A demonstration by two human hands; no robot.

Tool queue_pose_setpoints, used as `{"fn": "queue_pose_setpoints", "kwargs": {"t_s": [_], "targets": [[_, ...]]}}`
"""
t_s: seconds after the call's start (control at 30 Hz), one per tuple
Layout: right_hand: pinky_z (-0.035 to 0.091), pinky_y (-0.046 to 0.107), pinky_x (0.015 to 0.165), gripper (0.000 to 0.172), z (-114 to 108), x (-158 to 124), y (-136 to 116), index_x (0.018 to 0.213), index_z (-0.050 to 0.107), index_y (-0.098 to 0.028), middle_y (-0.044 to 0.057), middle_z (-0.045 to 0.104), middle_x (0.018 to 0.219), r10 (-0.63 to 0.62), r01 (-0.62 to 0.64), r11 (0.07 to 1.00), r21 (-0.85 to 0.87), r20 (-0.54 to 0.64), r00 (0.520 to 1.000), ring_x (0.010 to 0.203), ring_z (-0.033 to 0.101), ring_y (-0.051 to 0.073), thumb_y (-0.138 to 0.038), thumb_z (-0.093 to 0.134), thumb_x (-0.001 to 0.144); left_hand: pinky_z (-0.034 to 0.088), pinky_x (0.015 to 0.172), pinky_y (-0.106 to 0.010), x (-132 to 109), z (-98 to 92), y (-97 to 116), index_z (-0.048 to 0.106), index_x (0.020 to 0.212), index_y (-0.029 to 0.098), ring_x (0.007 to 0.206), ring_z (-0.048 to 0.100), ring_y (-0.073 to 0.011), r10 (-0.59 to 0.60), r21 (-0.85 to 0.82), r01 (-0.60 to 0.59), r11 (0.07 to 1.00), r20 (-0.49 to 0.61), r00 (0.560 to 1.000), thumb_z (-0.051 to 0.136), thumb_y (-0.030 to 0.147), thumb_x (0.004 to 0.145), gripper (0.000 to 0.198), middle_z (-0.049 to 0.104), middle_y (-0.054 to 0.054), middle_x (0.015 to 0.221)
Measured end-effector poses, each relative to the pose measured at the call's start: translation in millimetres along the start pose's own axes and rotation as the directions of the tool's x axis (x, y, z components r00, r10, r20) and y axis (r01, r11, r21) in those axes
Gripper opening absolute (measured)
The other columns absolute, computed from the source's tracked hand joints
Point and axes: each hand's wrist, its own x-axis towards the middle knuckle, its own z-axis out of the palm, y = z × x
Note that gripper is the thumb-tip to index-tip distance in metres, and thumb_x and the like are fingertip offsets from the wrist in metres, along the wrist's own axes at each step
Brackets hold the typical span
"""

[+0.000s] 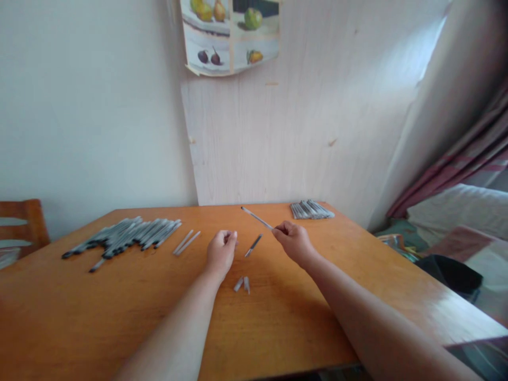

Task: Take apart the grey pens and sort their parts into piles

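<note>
My right hand (294,242) pinches the near end of a thin pen refill (257,217). The refill points up and to the left above the table, its far tip dark. To its left, my left hand (222,253) is closed with thumb and fingers together; whatever it may hold is hidden. Between the hands lies a short dark-and-clear pen piece (254,245). Nearer to me are two small translucent caps (246,284), side by side. Left of my left hand, two clear pen tubes (186,242) rest on the wooden table (254,333).
A wide pile of black-ended pens (127,235) covers the table's left part, one pen (97,264) sticking out. A neat stack of pens (311,209) lies at the back right. Behind is a wall with a fruit poster (232,34). A chair (24,225) stands at left.
</note>
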Motion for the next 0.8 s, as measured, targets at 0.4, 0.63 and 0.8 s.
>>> {"fn": "queue_pose_setpoints", "kwargs": {"t_s": [0.4, 0.63, 0.8], "targets": [[0.029, 0.025, 0.049, 0.027, -49, 57, 29, 0.068, 0.063, -0.016, 0.000, 0.051, 0.054, 0.116, -0.125, 0.992, -0.015, -0.286, 0.951, 0.051, 0.041, 0.012, -0.041, 0.055, 0.074, 0.047, 0.069, -0.031, 7, -2.3, -13, 0.061, 0.091, 0.017, 0.075, 0.065, -0.0211, 0.018, 0.133, -0.025, 0.991, 0.058, 0.998, 0.059, 0.043, 0.077, 0.029, 0.068, -0.008, 0.080], [0.030, 0.026, 0.051, 0.031, -76, 84, 97, 0.071, 0.067, -0.015, 0.002, 0.056, 0.058, 0.182, -0.292, 0.927, -0.235, -0.396, 0.900, 0.056, 0.048, 0.015, -0.043, 0.054, 0.077, 0.048, 0.070, -0.032, 7, -2.1, -13, 0.061, 0.091, 0.018, 0.076, 0.066, -0.0217, 0.029, 0.201, -0.050, 0.978, 0.106, 0.994, 0.056, 0.045, 0.079, 0.031, 0.069, -0.009, 0.081], [0.034, 0.027, 0.054, 0.032, -80, 91, 124, 0.069, 0.068, -0.014, 0.007, 0.064, 0.067, 0.223, -0.370, 0.840, -0.397, -0.369, 0.902, 0.064, 0.056, 0.019, -0.040, 0.052, 0.079, 0.048, 0.070, -0.033, 6, -2.3, -10, 0.061, 0.089, 0.017, 0.075, 0.066, -0.0220, 0.018, 0.222, -0.044, 0.974, 0.118, 0.993, 0.056, 0.048, 0.078, 0.033, 0.070, -0.008, 0.079]]}}
